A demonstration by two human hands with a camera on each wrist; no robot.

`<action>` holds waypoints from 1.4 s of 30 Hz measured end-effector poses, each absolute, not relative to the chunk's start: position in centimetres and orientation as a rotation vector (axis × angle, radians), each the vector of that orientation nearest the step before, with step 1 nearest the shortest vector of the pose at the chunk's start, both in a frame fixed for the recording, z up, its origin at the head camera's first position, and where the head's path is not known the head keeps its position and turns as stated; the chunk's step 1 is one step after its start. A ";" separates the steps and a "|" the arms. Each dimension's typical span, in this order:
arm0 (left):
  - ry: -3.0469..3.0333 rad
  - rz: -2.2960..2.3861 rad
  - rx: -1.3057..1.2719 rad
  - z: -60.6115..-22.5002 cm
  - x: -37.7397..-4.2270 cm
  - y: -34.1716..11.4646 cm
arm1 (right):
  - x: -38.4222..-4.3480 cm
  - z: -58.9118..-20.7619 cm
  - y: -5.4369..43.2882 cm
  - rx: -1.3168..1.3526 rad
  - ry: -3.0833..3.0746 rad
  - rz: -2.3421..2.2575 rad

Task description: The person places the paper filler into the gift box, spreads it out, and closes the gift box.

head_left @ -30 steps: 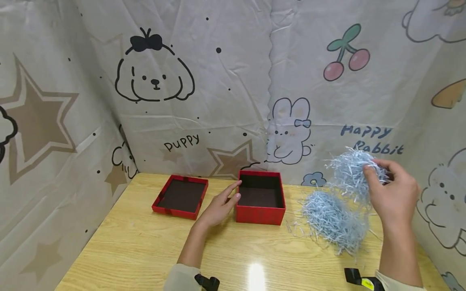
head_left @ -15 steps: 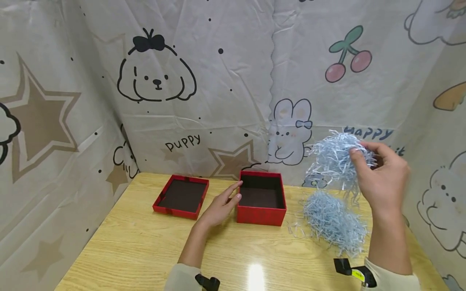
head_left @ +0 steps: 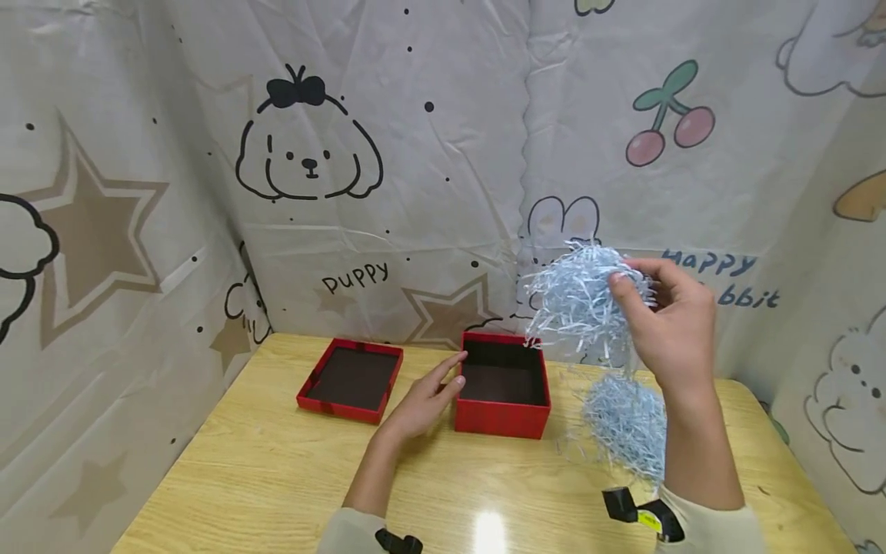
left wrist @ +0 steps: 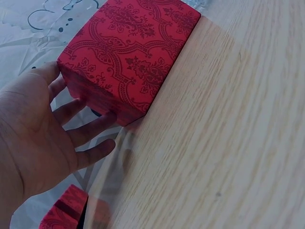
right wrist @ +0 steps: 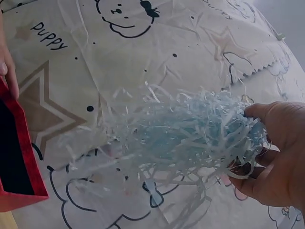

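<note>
My right hand (head_left: 671, 323) pinches a loose bunch of pale blue shredded paper (head_left: 584, 296), raised above the table at the box's right back corner. In the right wrist view the strands of shredded paper (right wrist: 190, 133) trail out from between thumb and fingers. My left hand (head_left: 424, 400) rests its fingertips against the left side of a red box (head_left: 501, 419), which stands with its dark inside facing up. Seen from the left wrist, the straight, spread fingers of the left hand (left wrist: 43, 124) touch the side of the patterned red box (left wrist: 128, 52).
The red box lid (head_left: 349, 382) lies inside-up to the left of the box. A second heap of blue shredded paper (head_left: 626, 423) sits on the wooden table (head_left: 277, 477) at the right, partly behind the right forearm. Printed cloth (head_left: 457, 177) hangs behind and along both sides.
The right hand has carried the bunch of shredded paper leftward and a little up, from over the heap to beside the box. My left hand stays at the box.
</note>
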State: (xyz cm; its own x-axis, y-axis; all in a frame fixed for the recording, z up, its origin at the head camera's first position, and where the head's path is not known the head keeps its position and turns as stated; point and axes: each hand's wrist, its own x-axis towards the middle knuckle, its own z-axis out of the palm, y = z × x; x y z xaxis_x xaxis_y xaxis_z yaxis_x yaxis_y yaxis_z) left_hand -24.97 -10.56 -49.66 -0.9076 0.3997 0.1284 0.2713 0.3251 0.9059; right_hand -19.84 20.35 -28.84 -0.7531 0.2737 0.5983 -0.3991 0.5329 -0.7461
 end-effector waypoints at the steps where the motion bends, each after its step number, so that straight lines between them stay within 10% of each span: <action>1: 2.457 1.646 0.628 -49.7 -25.0 -10.5 | -19.9 -28.9 20.1 0.117 -2.088 1.255; 42: 2.453 1.658 0.605 -50.1 -25.1 -10.4 | -25.9 -41.7 15.2 0.453 -2.697 1.120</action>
State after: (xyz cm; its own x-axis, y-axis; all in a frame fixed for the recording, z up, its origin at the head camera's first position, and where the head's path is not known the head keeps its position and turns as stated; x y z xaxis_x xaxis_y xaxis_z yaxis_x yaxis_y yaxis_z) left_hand -25.15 -10.43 -50.12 -0.9131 0.3892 0.1220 0.2584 0.3205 0.9113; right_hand -25.90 15.20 -41.65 -0.9360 -0.2073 0.2844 -0.3478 0.6686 -0.6573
